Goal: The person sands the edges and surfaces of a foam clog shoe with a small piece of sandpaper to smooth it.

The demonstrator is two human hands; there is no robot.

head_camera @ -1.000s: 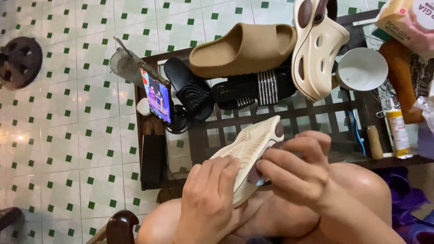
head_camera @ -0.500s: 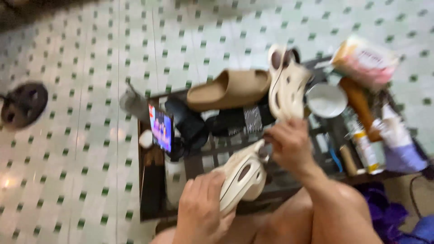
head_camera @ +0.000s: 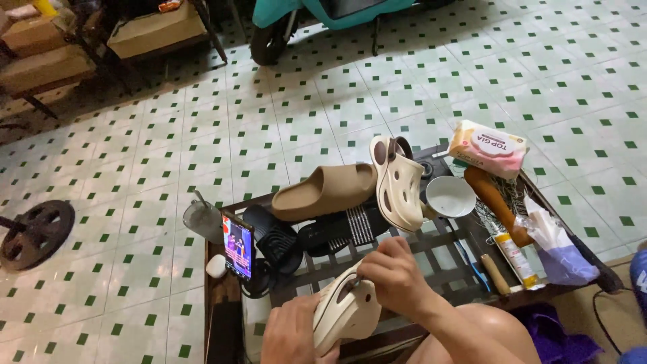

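Note:
My left hand [head_camera: 291, 331] grips the lower end of a cream perforated clog [head_camera: 346, 313] held over the glass table [head_camera: 450, 253]. My right hand [head_camera: 393, 275] is closed on the clog's upper end, fingers pinched at one of its holes; a thin tool may be in them, but I cannot tell. A matching cream clog [head_camera: 399, 183] stands upright on the table behind, beside a tan slide sandal [head_camera: 325, 193].
Black slides [head_camera: 315, 234], a phone with a lit screen [head_camera: 238, 245], a white bowl [head_camera: 449, 196], a pack of wipes [head_camera: 487, 149], a brown bottle and a tube lie on the table. A drink cup [head_camera: 203, 219] stands at its left corner. A weight plate [head_camera: 35, 232] lies on the tiled floor.
The view has tilted up, showing more floor and a scooter at the far end. My right hand has shifted along the clog, from its side to its upper end.

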